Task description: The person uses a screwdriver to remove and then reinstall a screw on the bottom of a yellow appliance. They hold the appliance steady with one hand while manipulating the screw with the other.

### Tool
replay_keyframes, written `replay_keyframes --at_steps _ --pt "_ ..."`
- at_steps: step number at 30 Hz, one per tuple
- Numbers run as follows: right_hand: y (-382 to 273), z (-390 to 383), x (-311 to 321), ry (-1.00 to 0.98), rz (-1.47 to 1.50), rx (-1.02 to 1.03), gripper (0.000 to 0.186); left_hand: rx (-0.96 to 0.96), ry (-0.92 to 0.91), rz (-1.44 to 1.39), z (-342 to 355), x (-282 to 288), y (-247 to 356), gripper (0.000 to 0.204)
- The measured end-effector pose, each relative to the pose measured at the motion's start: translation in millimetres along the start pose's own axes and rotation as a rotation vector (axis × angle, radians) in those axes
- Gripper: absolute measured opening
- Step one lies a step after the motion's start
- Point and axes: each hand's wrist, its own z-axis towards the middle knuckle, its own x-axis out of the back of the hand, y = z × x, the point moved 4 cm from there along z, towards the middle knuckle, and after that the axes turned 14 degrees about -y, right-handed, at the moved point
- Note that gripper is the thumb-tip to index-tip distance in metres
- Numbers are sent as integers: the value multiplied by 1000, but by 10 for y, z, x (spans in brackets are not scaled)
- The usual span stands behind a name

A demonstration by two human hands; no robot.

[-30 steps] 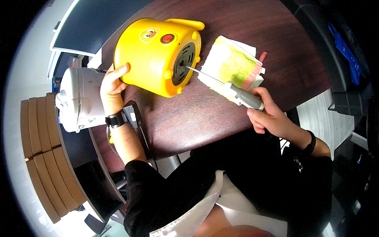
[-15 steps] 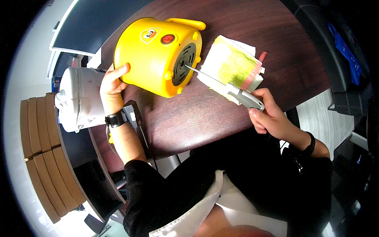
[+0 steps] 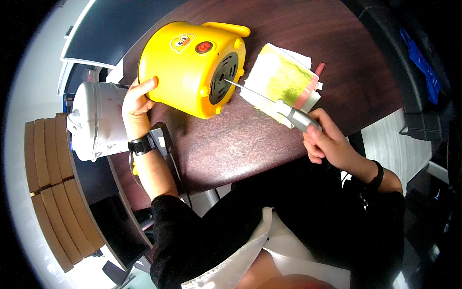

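Note:
A yellow pot-shaped appliance (image 3: 173, 72) lies tipped on its side, with a cartoon duck face and a red rocker switch (image 3: 204, 47) on its wall. Its dark slotted base plate (image 3: 224, 79) faces right, ringed by small yellow feet. My left hand (image 3: 139, 98) is closed on the appliance's left end, thumb on the near wall, other fingers hidden behind it. In my right hand (image 3: 327, 139) I grip a screwdriver (image 3: 298, 117) by its grey handle. Its thin shaft slants up to the left, the tip at the middle of the base plate.
A folded white, yellow-green cloth (image 3: 281, 72) lies under the screwdriver shaft, a small red object (image 3: 321, 69) beside it. Left stand a white lidded appliance (image 3: 103, 120), a monitor (image 3: 115, 29) and brown boxes (image 3: 53, 149). A black adapter (image 3: 162, 137) sits by my left wrist.
The fingers of my right hand have shifted round the screwdriver handle, which appears turned a little. The tip stays at the base plate, and my left hand and the appliance hold nearly still.

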Motion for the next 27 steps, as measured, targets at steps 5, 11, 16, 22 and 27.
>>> replay_keyframes --at_steps 5,11,16,22,27 --pt "28 21 76 -166 460 -121 30 -12 6 -8 0 10 -25 50" --pt "-58 -25 12 22 -22 -112 24 12 10 0 12 9 -26 50" --pt "58 -28 16 -51 306 -117 22 17 0 0 20 -5 -7 50" --pt "4 -17 13 26 25 -105 21 -8 24 -1 10 2 -27 51" --pt "31 -21 17 164 -303 100 21 17 16 -3 34 -5 -15 50"
